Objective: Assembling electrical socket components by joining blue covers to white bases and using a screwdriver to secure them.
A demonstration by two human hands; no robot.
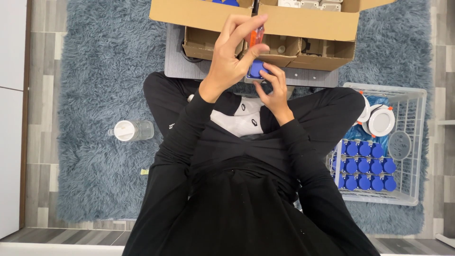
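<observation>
far left of our fingers we see a clear plastic bottle (131, 130) with a white cap lying on its side on the shaggy blue-grey rug (95, 85), well apart from both hands. our left hand (231, 56) is raised, its fingers (246, 26) curled narrow around an orange-handled screwdriver (256, 34) that stands upright, tip hidden, pointing down at the part below. just right of and under those fingers sits a small blue-faced socket piece (256, 71); our right hand (273, 89) pinches it from below and the side, fingers (272, 72) closed on its edge. the piece sits just over the near edge of a low grey bench (189, 68), above our crossed legs and white socks (241, 118). beyond the fingers an open cardboard box (303, 23) rests on the bench, flaps out, with smaller cardboard trays (327, 52) in front of it; what lies inside is too small to tell, some white and blue bits at the top. well right of the fingers a white wire basket (412, 142) stands on the rug, holding rows of blue round-capped parts (362, 166) packed touching each other, a few white round discs (381, 121) stacked at its far end, and a grey disc (399, 144) beside them. black sleeves cover both our arms.
</observation>
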